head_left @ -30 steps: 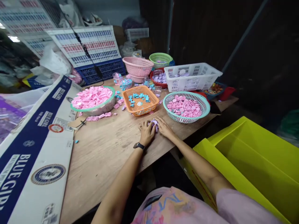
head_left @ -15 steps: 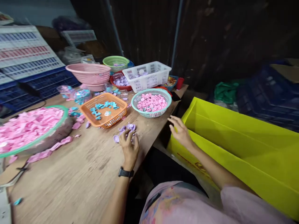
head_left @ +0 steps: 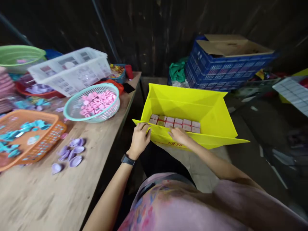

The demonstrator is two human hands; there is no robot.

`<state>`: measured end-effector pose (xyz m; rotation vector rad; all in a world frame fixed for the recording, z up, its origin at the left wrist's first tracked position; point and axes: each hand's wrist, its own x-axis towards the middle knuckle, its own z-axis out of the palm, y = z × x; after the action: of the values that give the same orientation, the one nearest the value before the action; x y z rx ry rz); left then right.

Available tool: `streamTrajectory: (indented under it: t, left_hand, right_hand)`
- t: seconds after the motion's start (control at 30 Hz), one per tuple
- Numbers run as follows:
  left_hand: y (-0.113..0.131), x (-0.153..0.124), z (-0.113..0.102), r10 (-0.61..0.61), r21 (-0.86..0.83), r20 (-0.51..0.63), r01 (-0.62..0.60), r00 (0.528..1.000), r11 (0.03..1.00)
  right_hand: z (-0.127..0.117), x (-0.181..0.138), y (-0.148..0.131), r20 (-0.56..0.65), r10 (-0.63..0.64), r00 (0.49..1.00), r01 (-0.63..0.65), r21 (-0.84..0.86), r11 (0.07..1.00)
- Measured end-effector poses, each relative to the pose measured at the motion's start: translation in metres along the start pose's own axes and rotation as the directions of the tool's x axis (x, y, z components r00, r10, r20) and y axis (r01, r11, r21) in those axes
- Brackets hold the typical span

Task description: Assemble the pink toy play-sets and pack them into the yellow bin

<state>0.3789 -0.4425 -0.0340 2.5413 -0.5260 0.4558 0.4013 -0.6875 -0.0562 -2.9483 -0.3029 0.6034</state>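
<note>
A yellow open box (head_left: pixel 192 106) stands on the floor right of the wooden table (head_left: pixel 48 192). A row of several small pink-and-white packs (head_left: pixel 175 122) lines its near inside wall. My left hand (head_left: pixel 140 138), with a dark watch on the wrist, curls its fingers over the box's near flap at the left corner. My right hand (head_left: pixel 179 134) rests on the same near edge, its fingers bent over the rim just in front of the packs. Several loose lilac shell-shaped pieces (head_left: pixel 69 153) lie on the table, apart from both hands.
On the table stand a teal basket of pink discs (head_left: pixel 93 102), an orange basket with blue pieces (head_left: pixel 26 134), a white crate (head_left: pixel 69 70) and a green bowl (head_left: pixel 19 56). Beyond the yellow box sits a blue crate holding a cardboard box (head_left: pixel 226 61).
The view has swung right. My left hand left the lilac pieces on the table and went to the yellow box's near flap. My right hand moved down onto the box's near edge.
</note>
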Motion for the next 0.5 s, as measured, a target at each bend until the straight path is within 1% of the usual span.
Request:
streamTrajectory:
  t: [0.07, 0.1, 0.17, 0.23, 0.33, 0.37, 0.43, 0.47, 0.5]
  left_hand:
    - [-0.002, 0.023, 0.02, 0.014, -0.015, 0.183, -0.012, 0.983, 1.0]
    - [-0.004, 0.035, 0.028, 0.002, -0.007, 0.278, 0.0, 0.961, 1.0]
    - [-0.009, 0.059, 0.044, -0.044, 0.044, 0.453, 0.027, 0.89, 0.999]
    - [-0.016, 0.082, 0.057, -0.076, 0.092, 0.585, 0.026, 0.807, 0.995]
    - [-0.03, 0.113, 0.072, -0.053, 0.076, 0.716, -0.002, 0.696, 0.997]
    - [-0.035, 0.124, 0.077, -0.039, 0.06, 0.753, -0.009, 0.657, 0.998]
    - [-0.044, 0.145, 0.088, -0.031, 0.05, 0.808, -0.017, 0.588, 0.999]
    - [-0.048, 0.156, 0.094, -0.031, 0.052, 0.822, -0.021, 0.568, 0.998]
    - [-0.052, 0.167, 0.101, -0.034, 0.059, 0.826, -0.027, 0.563, 0.998]
  right_hand:
    - [0.0, -0.004, 0.001, 0.072, -0.066, 0.995, 0.063, 0.042, 0.997]
    - [-0.001, -0.005, 0.002, 0.103, -0.106, 0.989, 0.1, 0.067, 0.993]
    - [-0.005, -0.004, 0.008, 0.153, -0.189, 0.97, 0.17, 0.127, 0.977]
    - [-0.012, 0.0, 0.015, 0.22, -0.254, 0.942, 0.212, 0.198, 0.957]
    - [-0.021, 0.012, 0.028, 0.333, -0.332, 0.883, 0.233, 0.303, 0.924]
    - [-0.025, 0.018, 0.034, 0.355, -0.362, 0.862, 0.245, 0.334, 0.91]
    - [-0.033, 0.035, 0.047, 0.355, -0.439, 0.825, 0.285, 0.41, 0.867]
    - [-0.037, 0.047, 0.055, 0.351, -0.476, 0.807, 0.291, 0.464, 0.836]
    - [-0.042, 0.062, 0.062, 0.363, -0.506, 0.783, 0.273, 0.53, 0.803]
